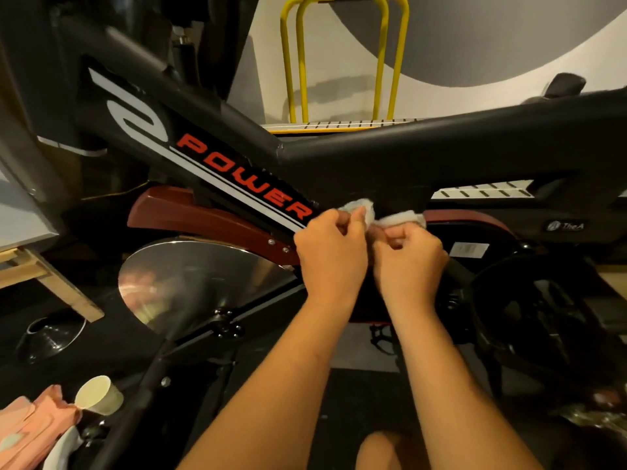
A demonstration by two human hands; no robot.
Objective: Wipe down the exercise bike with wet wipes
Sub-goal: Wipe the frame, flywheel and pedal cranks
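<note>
Both hands are raised close together in front of the black exercise bike (441, 147), at the lower end of its red POWER lettering. The left hand (330, 252) and the right hand (410, 262) each pinch an end of a crumpled white wipe (364, 212) held up before the frame. Low on the bike sits a shiny steel flywheel (203, 283) over a dark floor (366, 395), a yellow tube rail (342, 59) and a pale wall (339, 96) with a grey curve stand behind the bike, and a tipped paper cup (98, 395) lies at the bike's lower left.

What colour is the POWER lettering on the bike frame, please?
The lettering is red; head view.
</note>
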